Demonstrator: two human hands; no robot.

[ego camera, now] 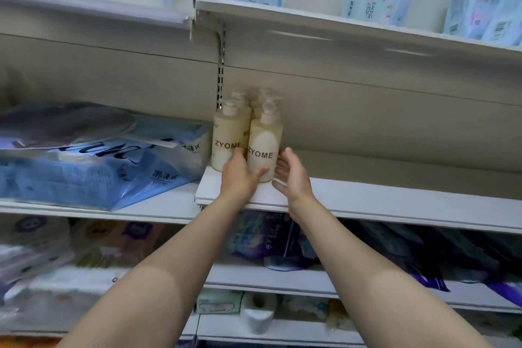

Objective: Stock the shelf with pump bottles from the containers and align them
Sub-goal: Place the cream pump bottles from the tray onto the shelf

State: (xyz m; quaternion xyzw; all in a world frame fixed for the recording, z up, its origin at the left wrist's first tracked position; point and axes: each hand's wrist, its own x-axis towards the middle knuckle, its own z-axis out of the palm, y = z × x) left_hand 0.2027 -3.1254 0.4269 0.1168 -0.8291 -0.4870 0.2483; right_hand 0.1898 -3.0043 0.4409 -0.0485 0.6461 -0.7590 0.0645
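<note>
Several cream pump bottles marked ZYOME stand in two rows at the left end of a white shelf (pixel 367 198). The front right bottle (pixel 265 147) stands nearest the shelf's edge, and the front left bottle (pixel 229 135) is beside it. My left hand (pixel 240 175) wraps the lower left side of the front right bottle, thumb across its front. My right hand (pixel 291 175) is open with its palm facing the bottle's right side, fingertips close to it; contact is unclear. The rear bottles are mostly hidden.
Blue plastic-wrapped tissue packs (pixel 93 161) fill the shelf section to the left. Light blue packets (pixel 375 7) sit on the shelf above. Lower shelves hold dark purple packs (pixel 271 237) and paper rolls (pixel 258 316). The bottle shelf stretches bare to the right.
</note>
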